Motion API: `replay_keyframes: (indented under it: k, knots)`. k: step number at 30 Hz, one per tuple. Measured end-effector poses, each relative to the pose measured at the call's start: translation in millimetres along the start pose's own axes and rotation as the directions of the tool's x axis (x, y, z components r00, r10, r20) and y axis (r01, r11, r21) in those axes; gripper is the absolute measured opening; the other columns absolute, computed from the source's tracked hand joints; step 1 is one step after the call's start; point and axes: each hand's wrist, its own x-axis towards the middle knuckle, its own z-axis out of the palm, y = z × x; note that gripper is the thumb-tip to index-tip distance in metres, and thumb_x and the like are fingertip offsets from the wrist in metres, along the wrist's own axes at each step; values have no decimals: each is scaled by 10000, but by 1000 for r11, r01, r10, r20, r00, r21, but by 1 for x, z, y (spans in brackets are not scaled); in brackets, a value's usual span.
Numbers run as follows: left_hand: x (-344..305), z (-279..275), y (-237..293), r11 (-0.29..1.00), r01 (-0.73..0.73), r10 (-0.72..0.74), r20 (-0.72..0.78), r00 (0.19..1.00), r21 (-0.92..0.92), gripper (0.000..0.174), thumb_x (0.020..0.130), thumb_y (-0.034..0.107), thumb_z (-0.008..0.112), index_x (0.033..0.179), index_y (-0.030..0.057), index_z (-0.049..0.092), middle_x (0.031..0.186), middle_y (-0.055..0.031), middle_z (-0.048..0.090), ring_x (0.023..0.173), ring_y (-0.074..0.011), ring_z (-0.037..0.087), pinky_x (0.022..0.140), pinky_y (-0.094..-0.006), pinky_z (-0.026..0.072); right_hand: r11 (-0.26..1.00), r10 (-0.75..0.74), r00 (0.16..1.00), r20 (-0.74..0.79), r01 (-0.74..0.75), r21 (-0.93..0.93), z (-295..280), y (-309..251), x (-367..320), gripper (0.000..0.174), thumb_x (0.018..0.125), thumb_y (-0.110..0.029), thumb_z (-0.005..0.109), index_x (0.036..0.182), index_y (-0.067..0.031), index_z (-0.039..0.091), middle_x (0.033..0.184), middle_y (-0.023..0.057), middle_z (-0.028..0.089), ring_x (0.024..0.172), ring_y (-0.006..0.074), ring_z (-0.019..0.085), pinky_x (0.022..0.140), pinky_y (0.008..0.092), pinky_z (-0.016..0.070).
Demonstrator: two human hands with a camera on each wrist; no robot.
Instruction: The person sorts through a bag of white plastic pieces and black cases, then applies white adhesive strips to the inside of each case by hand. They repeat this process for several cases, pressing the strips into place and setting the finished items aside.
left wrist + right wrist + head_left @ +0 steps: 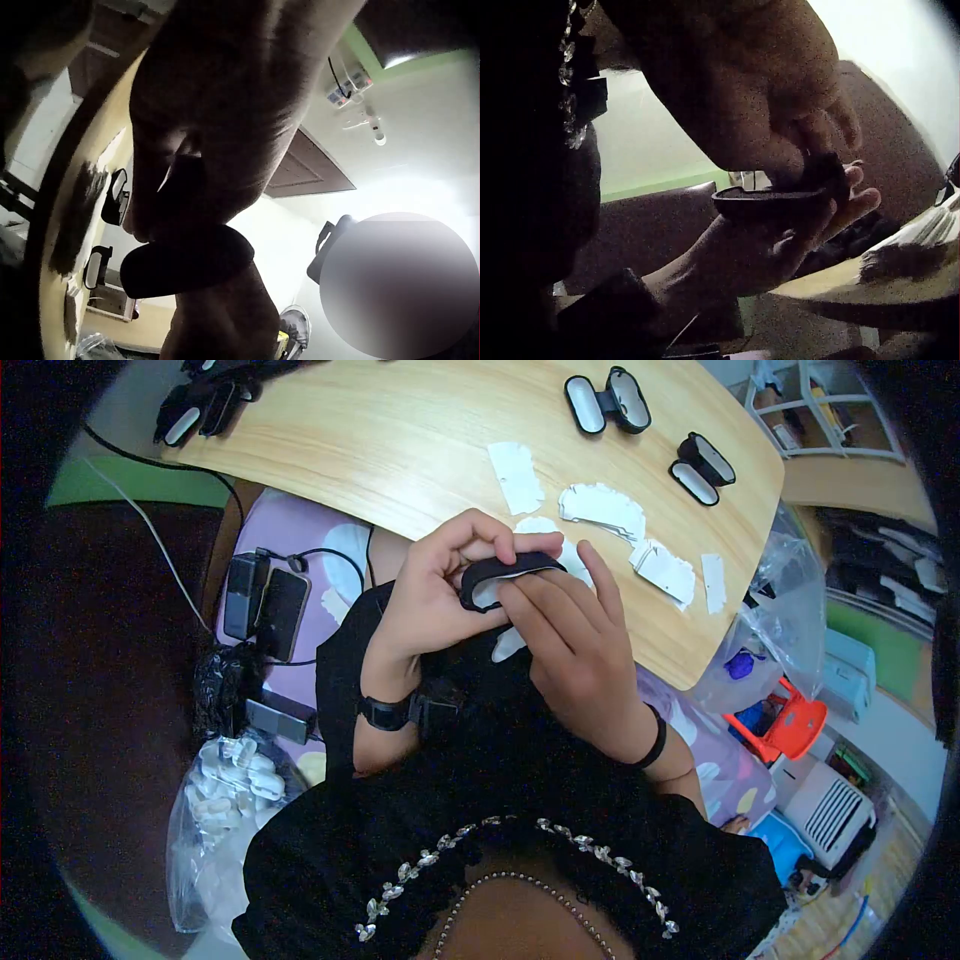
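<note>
Left hand (424, 588) grips a rounded black, white-lined case (493, 568), long axis crosswise. Right hand (582, 652) reaches inside, grip unclear.

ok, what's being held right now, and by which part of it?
A black case, held by its outer edge in the left hand. The right hand has fingers at its opening; whether they grip it can't be told.

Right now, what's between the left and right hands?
A black case with a pale inside: the left hand grips it, the right hand's fingers reach into it. The head view shows this.
</note>
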Motion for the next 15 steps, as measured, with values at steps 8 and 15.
replay_keyframes:
  k: [8, 15]
  knots:
    - [-1, 6, 2, 991, 31, -12, -149, 989, 131, 354, 724, -108, 665, 972, 18, 446, 1220, -236, 569, 1182, -244, 527, 966, -338, 456, 996, 75, 993, 95, -78, 34, -3, 1, 9, 301, 742, -68, 584, 1043, -58, 582, 1026, 68, 549, 1018, 220, 547, 1018, 574, 315]
    - [29, 7, 52, 780, 28, -43, 9, 999, 625, 300, 735, 24, 710, 980, 17, 538, 1062, -133, 665, 968, -187, 644, 803, -300, 515, 997, -9, 1000, -24, 7, -78, -41, 25, 26, 290, 735, -22, 571, 1015, -91, 605, 884, 43, 589, 882, 195, 582, 1033, 584, 304]
